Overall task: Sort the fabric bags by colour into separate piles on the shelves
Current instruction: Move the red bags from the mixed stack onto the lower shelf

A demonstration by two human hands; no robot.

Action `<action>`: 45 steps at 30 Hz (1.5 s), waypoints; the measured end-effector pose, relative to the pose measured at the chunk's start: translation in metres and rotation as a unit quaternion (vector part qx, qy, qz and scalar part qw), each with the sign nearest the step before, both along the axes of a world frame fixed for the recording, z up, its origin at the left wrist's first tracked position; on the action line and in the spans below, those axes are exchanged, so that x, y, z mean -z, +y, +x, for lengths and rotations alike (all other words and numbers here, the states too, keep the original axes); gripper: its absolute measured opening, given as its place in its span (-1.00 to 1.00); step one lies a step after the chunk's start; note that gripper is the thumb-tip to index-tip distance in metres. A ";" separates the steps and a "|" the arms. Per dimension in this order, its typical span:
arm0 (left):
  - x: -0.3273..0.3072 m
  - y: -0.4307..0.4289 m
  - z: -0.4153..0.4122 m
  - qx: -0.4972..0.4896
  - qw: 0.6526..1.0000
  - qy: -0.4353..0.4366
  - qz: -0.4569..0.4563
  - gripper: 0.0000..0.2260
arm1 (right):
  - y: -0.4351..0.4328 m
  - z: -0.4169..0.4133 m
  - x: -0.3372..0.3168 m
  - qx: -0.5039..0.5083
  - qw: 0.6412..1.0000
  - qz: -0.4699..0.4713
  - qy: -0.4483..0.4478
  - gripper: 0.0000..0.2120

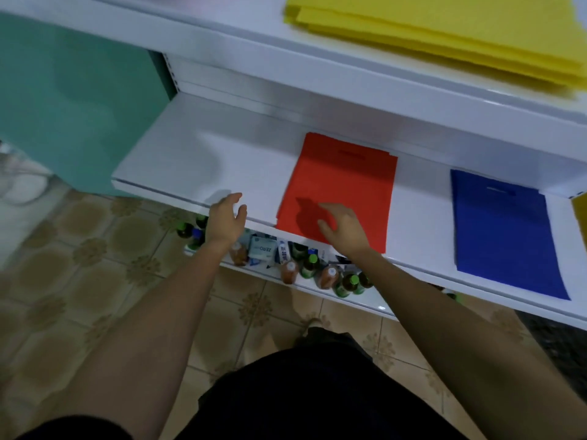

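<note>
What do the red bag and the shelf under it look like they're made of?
Red bag: probably thin non-woven fabric, matte; it lies flat and has a cut-out handle slot. Shelf: likely painted metal, smooth glossy white; it shows soft reflections.

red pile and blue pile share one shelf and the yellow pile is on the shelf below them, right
Not quite. The head view shows the yellow pile on the upper shelf, above them, not below. The red pile and blue pile do share the middle shelf.

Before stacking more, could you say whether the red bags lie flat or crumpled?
Flat: the red bags lie smooth on the shelf, unwrinkled.
</note>
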State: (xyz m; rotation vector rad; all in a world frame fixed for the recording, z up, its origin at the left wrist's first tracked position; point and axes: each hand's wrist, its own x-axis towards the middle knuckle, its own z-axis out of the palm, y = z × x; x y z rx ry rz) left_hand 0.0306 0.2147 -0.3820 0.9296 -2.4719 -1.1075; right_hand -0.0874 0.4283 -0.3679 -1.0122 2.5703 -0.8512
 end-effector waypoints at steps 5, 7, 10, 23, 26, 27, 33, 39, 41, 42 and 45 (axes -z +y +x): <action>-0.015 -0.036 0.083 -0.035 0.999 0.010 0.003 -0.68 | -0.050 0.072 -0.011 -0.054 0.999 -0.007 -0.003 -0.62; -0.023 -0.051 0.117 -0.050 0.998 0.025 -0.004 -0.68 | -0.073 0.103 -0.018 -0.085 0.996 -0.014 -0.008 -0.61; -0.045 -0.077 0.158 -0.085 0.995 0.029 -0.040 -0.67 | -0.109 0.143 -0.037 -0.105 0.993 -0.055 0.000 -0.62; -0.213 -0.188 0.141 -0.052 0.954 0.207 -0.211 -0.69 | -0.208 0.160 -0.210 -0.097 0.955 -0.249 0.129 -0.66; -0.253 -0.209 0.107 -0.047 0.948 0.223 -0.221 -0.71 | -0.231 0.134 -0.245 -0.084 0.945 -0.277 0.152 -0.66; -0.264 -0.215 0.096 -0.041 0.946 0.230 -0.224 -0.71 | -0.238 0.124 -0.255 -0.075 0.943 -0.286 0.156 -0.66; -0.313 -0.256 0.023 -0.003 0.934 0.249 -0.257 -0.71 | -0.270 0.045 -0.308 -0.017 0.931 -0.299 0.208 -0.65; -0.339 -0.299 -0.042 0.036 0.944 0.218 -0.245 -0.74 | -0.282 -0.036 -0.336 0.112 0.946 -0.224 0.207 -0.67; -0.339 -0.308 -0.061 0.061 0.949 0.201 -0.237 -0.76 | -0.280 -0.052 -0.331 0.160 0.946 -0.206 0.193 -0.66; -0.342 -0.313 -0.075 0.077 0.949 0.193 -0.235 -0.77 | -0.280 -0.062 -0.329 0.186 0.943 -0.202 0.189 -0.65; -0.340 -0.321 -0.101 0.107 0.952 0.169 -0.232 -0.75 | -0.280 -0.075 -0.317 0.240 0.940 -0.180 0.163 -0.62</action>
